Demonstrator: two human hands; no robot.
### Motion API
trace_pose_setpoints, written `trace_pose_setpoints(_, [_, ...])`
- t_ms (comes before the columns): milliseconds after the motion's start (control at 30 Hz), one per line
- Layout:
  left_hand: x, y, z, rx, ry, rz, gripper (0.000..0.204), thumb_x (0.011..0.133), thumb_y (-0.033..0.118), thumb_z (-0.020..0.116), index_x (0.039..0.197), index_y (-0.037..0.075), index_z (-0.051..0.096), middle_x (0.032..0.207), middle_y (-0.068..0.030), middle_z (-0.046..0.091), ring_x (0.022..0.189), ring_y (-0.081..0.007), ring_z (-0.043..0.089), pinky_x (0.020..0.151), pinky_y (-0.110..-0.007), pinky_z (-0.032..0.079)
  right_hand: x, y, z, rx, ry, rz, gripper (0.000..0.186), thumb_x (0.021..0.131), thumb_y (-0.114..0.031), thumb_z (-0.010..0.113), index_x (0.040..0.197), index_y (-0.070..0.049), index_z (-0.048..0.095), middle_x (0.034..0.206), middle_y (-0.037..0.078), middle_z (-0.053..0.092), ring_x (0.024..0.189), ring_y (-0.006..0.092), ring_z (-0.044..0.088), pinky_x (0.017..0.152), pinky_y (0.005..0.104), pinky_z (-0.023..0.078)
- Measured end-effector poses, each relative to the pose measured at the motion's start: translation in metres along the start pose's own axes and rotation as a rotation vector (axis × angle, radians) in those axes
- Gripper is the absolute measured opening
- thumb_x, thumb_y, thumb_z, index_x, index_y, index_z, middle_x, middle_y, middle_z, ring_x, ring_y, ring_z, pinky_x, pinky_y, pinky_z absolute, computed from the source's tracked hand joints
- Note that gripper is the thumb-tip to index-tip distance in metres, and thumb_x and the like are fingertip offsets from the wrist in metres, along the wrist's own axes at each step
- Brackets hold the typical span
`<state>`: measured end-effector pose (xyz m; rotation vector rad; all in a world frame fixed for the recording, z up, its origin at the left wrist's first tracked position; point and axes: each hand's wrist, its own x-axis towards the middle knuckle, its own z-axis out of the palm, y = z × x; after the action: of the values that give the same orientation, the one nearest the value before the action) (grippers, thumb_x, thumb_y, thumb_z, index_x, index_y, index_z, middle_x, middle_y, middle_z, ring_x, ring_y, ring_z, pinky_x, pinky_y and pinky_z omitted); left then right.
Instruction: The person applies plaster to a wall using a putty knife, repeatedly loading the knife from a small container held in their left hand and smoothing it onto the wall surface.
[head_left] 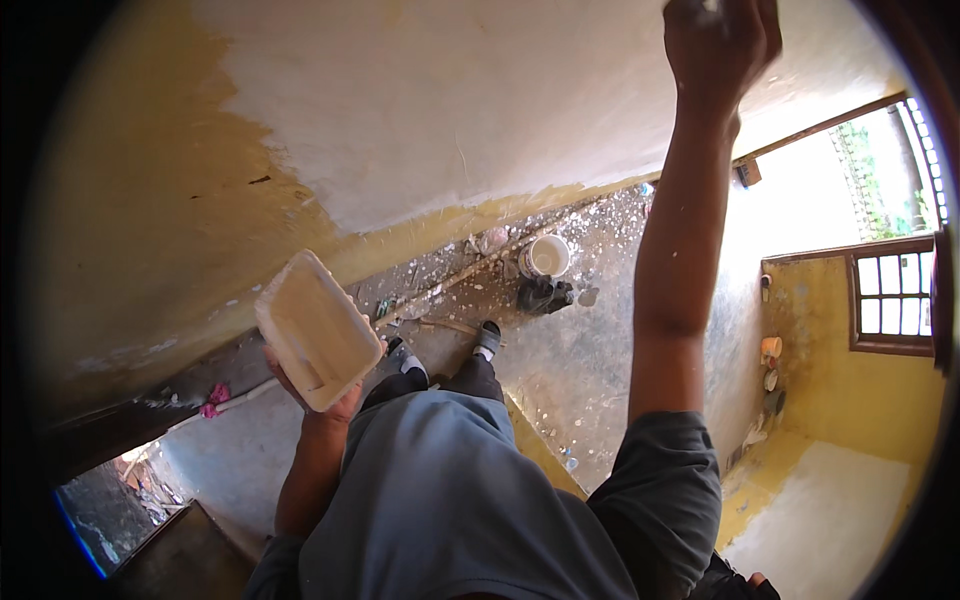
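Note:
My left hand (338, 412) supports a cream-coloured rectangular tray (318, 335) from beneath, its fingers wrapped round the sides. The tray is tilted with its hollow toward me, and whitish smears and a few dark marks show inside. My right arm reaches far up, and my right hand (722, 45) is closed near the wall (420, 110) at the top edge. A bit of something white shows at its fingers, but the picture cuts off whatever it grips. White coating covers much of this wall, with older yellow paint at the left and along the bottom.
On the speckled floor (600, 350) stand a white bucket (548, 257) and a crumpled black bag (545, 295). A long pole (450, 282) lies along the wall's foot, near my sandalled feet. A barred window (893, 292) and bright doorway are at right; small containers (771, 347) line the yellow wall.

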<state>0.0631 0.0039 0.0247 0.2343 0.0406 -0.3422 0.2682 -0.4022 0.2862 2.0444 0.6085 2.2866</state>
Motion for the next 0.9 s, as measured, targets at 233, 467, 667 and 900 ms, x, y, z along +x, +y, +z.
trace_pose_setpoints(233, [-0.001, -0.014, 0.011, 0.018, -0.013, 0.003, 0.094, 0.086, 0.075, 0.053, 0.159, 0.024, 0.022, 0.16, -0.0188, 0.03, 0.14, -0.0455, 0.038, 0.107, -0.074, 0.032, -0.077, -0.026, 0.014, 0.005, -0.34, 0.146, 0.049, 0.07, 0.01, 0.066, 0.116, -0.009, 0.068, 0.11, 0.02, 0.066, 0.1, 0.0407, 0.064, 0.081, 0.046, 0.055])
trace_pose_setpoints(467, [0.017, -0.033, 0.019, 0.026, 0.041, -0.076, 0.098, 0.082, 0.075, 0.059, 0.158, 0.026, 0.025, 0.159, -0.0138, 0.034, 0.137, -0.0428, 0.045, 0.105, -0.074, 0.033, -0.275, -0.06, 0.002, 0.061, -0.452, 0.218, 0.046, 0.08, -0.018, 0.074, 0.126, -0.022, 0.067, 0.134, 0.01, 0.052, 0.122, 0.0337, 0.055, 0.107, 0.0547, 0.045])
trace_pose_setpoints(667, [0.027, -0.053, 0.007, 0.004, 0.13, -0.121, 0.104, 0.078, 0.082, 0.056, 0.159, 0.026, 0.023, 0.161, -0.011, 0.03, 0.138, -0.0425, 0.043, 0.108, -0.074, 0.031, -0.396, -0.096, -0.007, 0.126, -0.507, 0.268, 0.044, 0.083, -0.02, 0.072, 0.127, -0.024, 0.064, 0.132, 0.01, 0.052, 0.125, 0.0338, 0.053, 0.107, 0.0583, 0.044])
trace_pose_setpoints(900, [0.046, -0.075, -0.004, -0.048, 0.229, -0.151, 0.109, 0.075, 0.087, 0.052, 0.159, 0.025, 0.022, 0.162, -0.0103, 0.026, 0.136, -0.0416, 0.042, 0.108, -0.075, 0.03, -0.526, -0.133, -0.01, 0.128, -0.58, 0.332, 0.05, 0.083, -0.018, 0.072, 0.13, -0.029, 0.058, 0.138, 0.011, 0.047, 0.129, 0.0354, 0.05, 0.109, 0.0611, 0.041])
